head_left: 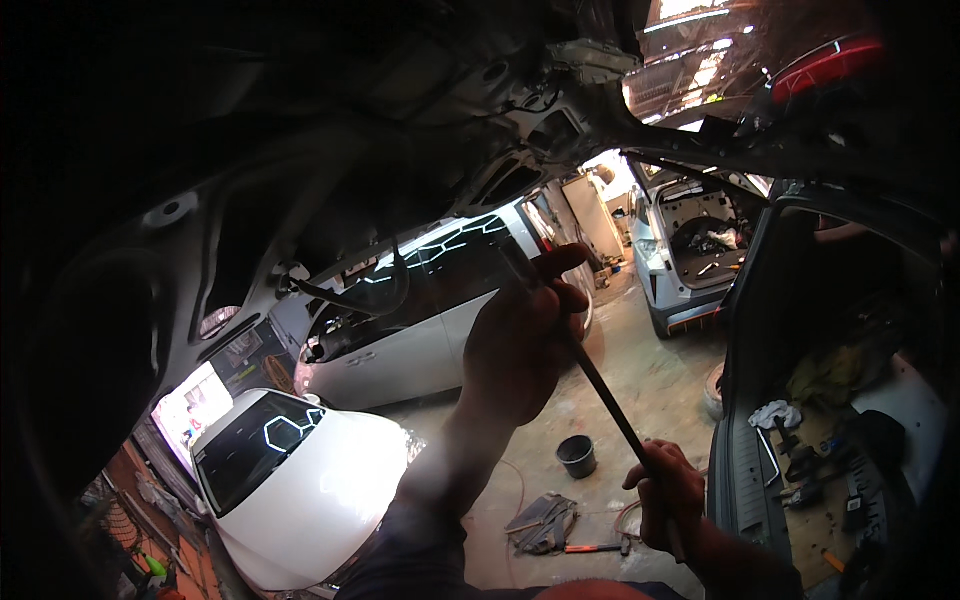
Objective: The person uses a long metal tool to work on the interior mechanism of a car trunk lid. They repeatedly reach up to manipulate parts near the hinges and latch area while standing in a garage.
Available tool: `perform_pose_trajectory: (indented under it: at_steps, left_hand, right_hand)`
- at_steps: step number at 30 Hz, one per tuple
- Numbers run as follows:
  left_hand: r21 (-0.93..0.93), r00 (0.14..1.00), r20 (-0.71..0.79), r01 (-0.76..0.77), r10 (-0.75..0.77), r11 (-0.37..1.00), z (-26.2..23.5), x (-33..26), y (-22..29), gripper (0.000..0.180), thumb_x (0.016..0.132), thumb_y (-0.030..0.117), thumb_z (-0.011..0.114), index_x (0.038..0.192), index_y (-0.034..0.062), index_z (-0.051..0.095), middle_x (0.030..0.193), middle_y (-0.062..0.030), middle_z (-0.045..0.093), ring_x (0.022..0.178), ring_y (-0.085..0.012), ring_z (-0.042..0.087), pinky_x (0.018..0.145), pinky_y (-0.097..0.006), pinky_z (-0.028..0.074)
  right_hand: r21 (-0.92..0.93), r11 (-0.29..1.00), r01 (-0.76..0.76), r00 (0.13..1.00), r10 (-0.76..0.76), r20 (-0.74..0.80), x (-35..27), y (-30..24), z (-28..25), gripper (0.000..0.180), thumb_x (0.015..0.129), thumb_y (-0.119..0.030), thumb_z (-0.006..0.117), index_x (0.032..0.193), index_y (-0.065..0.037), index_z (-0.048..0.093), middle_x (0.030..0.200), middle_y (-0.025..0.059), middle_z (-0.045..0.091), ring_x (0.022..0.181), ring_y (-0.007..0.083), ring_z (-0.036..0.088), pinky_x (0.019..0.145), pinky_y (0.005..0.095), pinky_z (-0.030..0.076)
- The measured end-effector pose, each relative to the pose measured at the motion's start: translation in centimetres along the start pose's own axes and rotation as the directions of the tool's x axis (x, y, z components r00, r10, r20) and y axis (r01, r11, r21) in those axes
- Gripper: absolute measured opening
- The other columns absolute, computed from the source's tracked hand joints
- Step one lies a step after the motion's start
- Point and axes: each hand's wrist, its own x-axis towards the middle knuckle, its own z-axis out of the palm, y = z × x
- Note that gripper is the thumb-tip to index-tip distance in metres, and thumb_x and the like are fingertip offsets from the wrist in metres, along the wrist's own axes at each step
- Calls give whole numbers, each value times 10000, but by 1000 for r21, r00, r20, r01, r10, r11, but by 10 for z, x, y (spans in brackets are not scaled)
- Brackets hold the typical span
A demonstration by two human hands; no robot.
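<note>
A long, thin dark rod [610, 400] slants from upper left to lower right across the middle of the view. My left hand [515, 345] is closed round its upper part, with some fingertips showing on the far side. Lower down, my right hand [672, 495] wraps round the rod near its lower end. Above my left hand hangs the inner side of a raised car tailgate [350, 170], with cut-outs and a loose cable [365, 305]. The rod's upper tip is dark against this panel, and I cannot tell whether it touches.
At right is an open car boot [745, 420] with tools and a crumpled white cloth [776, 414]. A white car [330, 490] and a silver van [400, 355] stand left; another opened car [680, 250] stands behind. A black bucket [576, 456] and a hammer [592, 548] are on the floor.
</note>
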Motion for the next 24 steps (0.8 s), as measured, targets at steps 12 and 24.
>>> perform_pose_trajectory:
  at_steps: [12,24]
  left_hand:
    - [109,942,317,-150,108,983,49,17,33,479,1059,334,503,1381,-21,510,914,-21,563,787,-72,461,716,-229,379]
    - [402,895,406,-359,188,843,122,29,67,787,948,563,599,1303,-137,533,741,-18,567,652,-77,461,594,-256,346]
  right_hand:
    - [-173,942,287,953,-300,-49,52,-32,-16,446,828,49,455,1264,80,544,658,59,624,592,199,552,764,403,512]
    - [-233,873,429,888,-455,-72,86,-63,-68,395,963,-139,447,1276,94,504,634,37,588,571,176,526,664,395,478]
